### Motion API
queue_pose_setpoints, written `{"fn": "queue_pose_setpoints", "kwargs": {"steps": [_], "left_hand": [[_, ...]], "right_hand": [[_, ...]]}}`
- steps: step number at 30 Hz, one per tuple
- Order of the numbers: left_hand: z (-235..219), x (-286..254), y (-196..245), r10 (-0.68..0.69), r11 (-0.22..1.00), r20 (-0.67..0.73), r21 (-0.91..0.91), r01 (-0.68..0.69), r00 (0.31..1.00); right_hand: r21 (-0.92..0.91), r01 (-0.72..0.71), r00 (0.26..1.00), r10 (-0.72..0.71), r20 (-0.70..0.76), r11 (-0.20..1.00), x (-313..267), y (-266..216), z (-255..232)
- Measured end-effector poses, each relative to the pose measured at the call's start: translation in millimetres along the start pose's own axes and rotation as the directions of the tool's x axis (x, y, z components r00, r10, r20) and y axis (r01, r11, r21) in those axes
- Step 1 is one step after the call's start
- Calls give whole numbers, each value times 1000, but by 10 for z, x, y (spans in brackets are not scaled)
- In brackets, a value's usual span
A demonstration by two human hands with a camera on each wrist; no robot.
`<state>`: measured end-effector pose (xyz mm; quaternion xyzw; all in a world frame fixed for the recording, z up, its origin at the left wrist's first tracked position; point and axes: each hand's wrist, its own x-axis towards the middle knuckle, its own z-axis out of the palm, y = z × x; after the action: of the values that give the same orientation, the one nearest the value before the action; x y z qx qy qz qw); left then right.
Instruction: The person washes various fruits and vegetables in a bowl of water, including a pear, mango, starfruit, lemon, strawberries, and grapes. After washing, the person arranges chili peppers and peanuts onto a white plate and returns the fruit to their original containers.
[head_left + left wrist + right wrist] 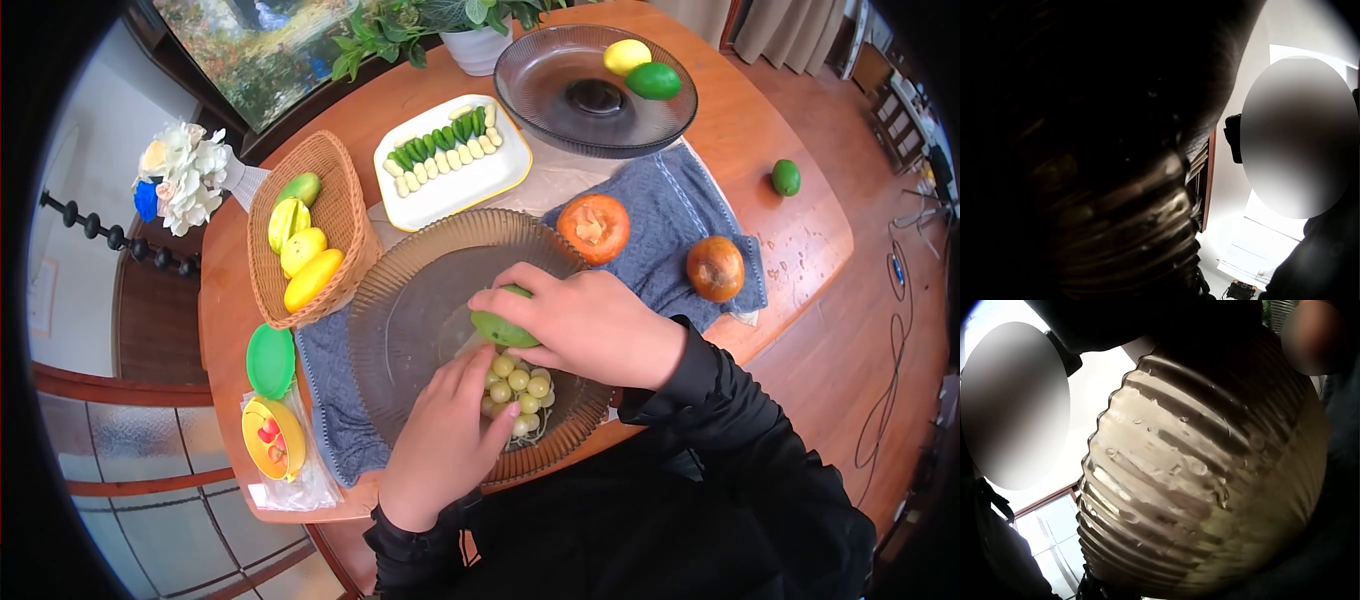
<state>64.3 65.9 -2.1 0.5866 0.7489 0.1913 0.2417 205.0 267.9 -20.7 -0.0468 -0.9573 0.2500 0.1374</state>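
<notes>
My right hand (585,325) grips a smooth oval green fruit (503,328) over the ribbed, smoky glass bowl (395,285). Pale green grapes (520,385) lie in a bunch inside that bowl, partly under both hands. My left hand (445,430) reaches over the bowl's near side with fingers extended; its thumb rests at the grapes, and the other fingertips come right up to the green fruit. The right wrist view is filled by the ribbed bowl wall (1166,469), beaded with water drops. The left wrist view is mostly dark, with the ribbed bowl (1141,219) blurred.
A wicker basket (345,190) with yellow and green fruit stands left, near a green lid (270,362) and yellow bowl (252,450). Behind are a white tray (450,195) and second glass bowl (520,75). Right, a blue towel (650,205) bears two round orange-brown fruits (715,270).
</notes>
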Motion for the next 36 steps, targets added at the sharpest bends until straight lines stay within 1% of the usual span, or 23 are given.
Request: {"fn": "queue_pose_setpoints", "kwargs": {"steps": [2, 6, 8, 12, 14, 15, 17, 21, 23, 26, 30, 32, 36], "left_hand": [[-1, -4, 9, -3, 1000, -5, 3, 3, 1000], [2, -1, 7, 2, 1000, -12, -4, -2, 1000], [13, -2, -9, 5, 1000, -12, -2, -5, 1000], [14, -4, -27, 2, 1000, 7, 6, -2, 1000], [4, -1, -11, 5, 1000, 2, 2, -5, 1000], [2, 1, -4, 8, 1000, -1, -4, -8, 1000], [11, -2, -7, 9, 1000, -7, 1, -9, 1000], [4, -5, 7, -10, 1000, 5, -5, 10, 1000], [11, -11, -14, 1, 1000, 6, 1, -1, 1000], [4, -8, -10, 9, 1000, 9, 6, -9, 1000], [3, -8, -8, 7, 1000, 11, 3, -7, 1000], [4, -10, -6, 4, 1000, 11, 3, -4, 1000], [11, -11, -19, 20, 1000, 2, 5, -20, 1000]], "right_hand": [[-5, -6, 999, 6, -44, 1000, -3, 26, 41], [-16, -22, 998, 21, -60, 1000, -7, 7, 29], [-22, -22, 1000, 22, -15, 1000, 2, 5, 19], [-44, -25, 1000, 26, 8, 999, 18, 14, 60], [-63, 8, 998, -12, -65, 998, 14, 39, 108], [-63, 8, 998, -12, -65, 998, 14, 43, 118], [-89, 38, 981, -54, -186, 995, 13, 44, 132], [-51, 69, 978, -78, -192, 996, 5, 37, 62], [-8, 69, 987, -69, -146, 998, 0, 40, 51], [-19, 37, 992, -39, -120, 999, -4, 25, 34], [-25, 44, 991, -47, -128, 999, 0, 30, 28], [40, 19, 991, -14, -135, 999, 3, 23, 29], [76, 12, 986, 1, -169, 997, 2, 27, 29]]}}
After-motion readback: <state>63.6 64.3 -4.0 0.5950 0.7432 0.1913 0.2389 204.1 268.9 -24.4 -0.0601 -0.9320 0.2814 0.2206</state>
